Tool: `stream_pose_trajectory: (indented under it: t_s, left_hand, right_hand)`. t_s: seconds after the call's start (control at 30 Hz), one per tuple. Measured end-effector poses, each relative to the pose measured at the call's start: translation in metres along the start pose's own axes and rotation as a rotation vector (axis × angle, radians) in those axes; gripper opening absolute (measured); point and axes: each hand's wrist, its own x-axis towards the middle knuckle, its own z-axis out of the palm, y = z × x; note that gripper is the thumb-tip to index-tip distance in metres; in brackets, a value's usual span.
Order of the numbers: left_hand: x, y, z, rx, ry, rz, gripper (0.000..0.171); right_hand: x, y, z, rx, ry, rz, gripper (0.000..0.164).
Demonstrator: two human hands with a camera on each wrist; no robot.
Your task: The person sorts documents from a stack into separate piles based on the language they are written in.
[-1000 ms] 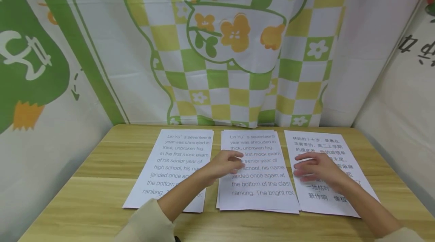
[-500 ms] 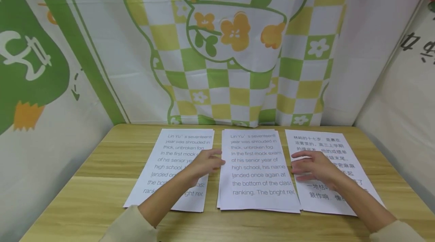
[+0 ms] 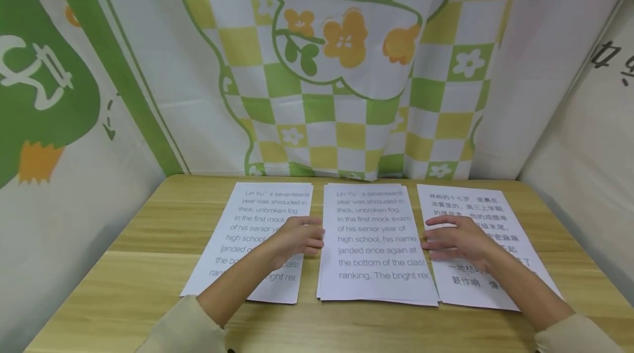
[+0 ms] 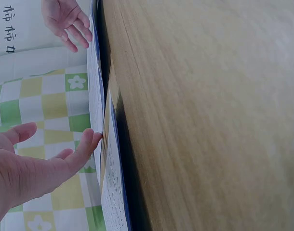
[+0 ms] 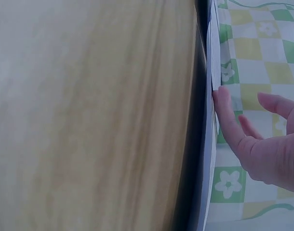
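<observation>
Three stacks of printed paper lie side by side on the wooden table. The middle stack (image 3: pixel 373 248) and the left stack (image 3: pixel 257 221) bear English text, while the right stack (image 3: pixel 507 232) has Chinese characters. My left hand (image 3: pixel 292 240) is over the left stack, its fingertips at the middle stack's left edge. On the other side, my right hand (image 3: pixel 458 240) is above the right stack, fingertips by the middle stack's right edge. Both hands have loosely bent fingers and hold nothing. In the right wrist view, the lowest fingertips (image 5: pixel 223 94) reach the paper; whether they press cannot be told.
The wooden table (image 3: pixel 124 265) ends at a hanging checked cloth (image 3: pixel 342 121) with flower prints. Printed cloth walls also stand at the left and right sides. The middle stack's sheets are slightly uneven at the bottom edge.
My left hand has moved left, off the middle stack to its left edge. The right hand has shifted only slightly. The paper stacks stay in place while the head view tilts a little.
</observation>
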Motion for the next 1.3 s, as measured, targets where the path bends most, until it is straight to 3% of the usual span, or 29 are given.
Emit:
stream_pose_trajectory:
  t_s: [0.33,0.87,1.07,1.3]
  left_hand:
    - [-0.003,0.001,0.001,0.004,-0.013,0.01,0.053]
    - [-0.004,-0.001,0.0,0.018,-0.052,0.02,0.054]
    - [-0.005,0.0,0.0,0.016,-0.05,0.02,0.054]
    - [-0.006,-0.003,0.0,0.011,-0.052,0.03,0.054]
  right_hand:
    - [0.0,-0.001,-0.002,0.047,0.012,0.01,0.055]
    - [-0.001,0.002,0.003,0.031,0.022,-0.006,0.056]
    - [0.005,0.002,0.007,-0.034,0.033,-0.02,0.056]
    - [0.013,0.0,0.017,-0.181,0.121,-0.018,0.057]
